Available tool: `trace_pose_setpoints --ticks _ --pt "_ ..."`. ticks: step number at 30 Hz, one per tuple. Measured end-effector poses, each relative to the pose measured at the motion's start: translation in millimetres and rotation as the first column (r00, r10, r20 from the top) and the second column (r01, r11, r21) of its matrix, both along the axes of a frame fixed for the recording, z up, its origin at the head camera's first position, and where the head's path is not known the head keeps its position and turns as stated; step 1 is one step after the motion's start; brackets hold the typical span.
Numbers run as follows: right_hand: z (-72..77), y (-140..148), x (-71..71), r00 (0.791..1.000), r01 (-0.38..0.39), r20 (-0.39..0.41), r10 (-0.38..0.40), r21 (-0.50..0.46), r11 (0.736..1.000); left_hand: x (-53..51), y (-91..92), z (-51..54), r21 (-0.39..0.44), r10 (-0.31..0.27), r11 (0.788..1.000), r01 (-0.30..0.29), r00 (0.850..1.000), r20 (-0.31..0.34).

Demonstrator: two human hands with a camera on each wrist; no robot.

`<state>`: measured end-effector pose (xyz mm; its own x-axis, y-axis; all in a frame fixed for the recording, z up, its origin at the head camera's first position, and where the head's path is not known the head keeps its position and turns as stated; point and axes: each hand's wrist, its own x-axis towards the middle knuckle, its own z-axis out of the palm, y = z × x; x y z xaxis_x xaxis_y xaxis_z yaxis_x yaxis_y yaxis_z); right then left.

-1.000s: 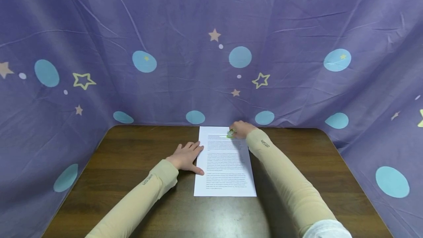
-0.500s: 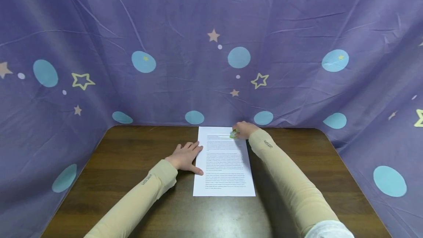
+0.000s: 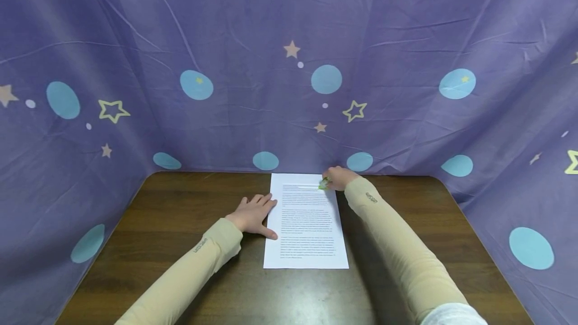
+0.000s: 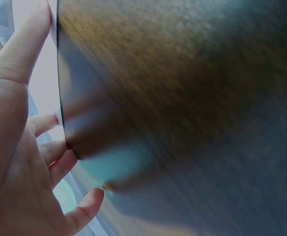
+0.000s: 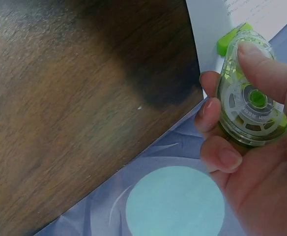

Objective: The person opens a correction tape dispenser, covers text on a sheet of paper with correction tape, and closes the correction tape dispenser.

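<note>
A printed sheet of paper (image 3: 307,224) lies flat on the wooden table, its far edge near the curtain. My left hand (image 3: 254,214) rests with spread fingers across the sheet's left edge, thumb and fingertips touching paper; the left wrist view shows its palm side. In my right hand (image 3: 340,178) a green, clear-cased correction tape (image 5: 251,98) is held between thumb and curled fingers. Its green tip (image 5: 227,42) is at the paper near the top right, by the first lines of text. The head view shows only a small part of the correction tape (image 3: 323,183).
The brown wooden table (image 3: 180,199) extends on both sides of the sheet and in front of it. A purple curtain (image 3: 244,129) with stars and blue circles hangs right behind the table's far edge and along both sides.
My right hand has slid a short way to the right along the top lines of the sheet with the correction tape. My left hand stays in place on the paper.
</note>
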<state>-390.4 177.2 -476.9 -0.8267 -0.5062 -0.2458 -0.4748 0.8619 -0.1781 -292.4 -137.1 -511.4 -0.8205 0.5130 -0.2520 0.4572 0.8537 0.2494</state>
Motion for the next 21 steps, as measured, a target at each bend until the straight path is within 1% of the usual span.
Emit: trace_pose_setpoints --ticks 4,9,14,17,21 --pt "0.5 3 2.1 1.000 -0.008 -0.013 0.008 -0.015 1.000 0.4 0.1 0.1 0.003 -0.002 1.000 0.002 1.000 0.000" --pt "1.5 7 4.5 1.000 0.010 -0.013 -0.010 -0.023 1.000 0.0 0.6 -0.3 -0.006 -0.003 1.000 0.003 1.000 0.005" --pt "1.9 11 5.0 1.000 0.005 -0.005 -0.005 -0.036 0.999 2.0 0.7 4.2 -0.014 -0.011 1.000 0.012 1.000 0.013" --pt "1.4 13 4.4 1.000 -0.005 -0.011 0.005 -0.041 0.999 3.1 0.7 7.0 -0.005 -0.018 1.000 0.018 1.000 0.013" --pt "-1.4 17 2.6 1.000 0.004 -0.006 -0.004 -0.034 0.999 3.5 0.4 8.4 0.001 -0.018 1.000 0.018 1.000 0.015"
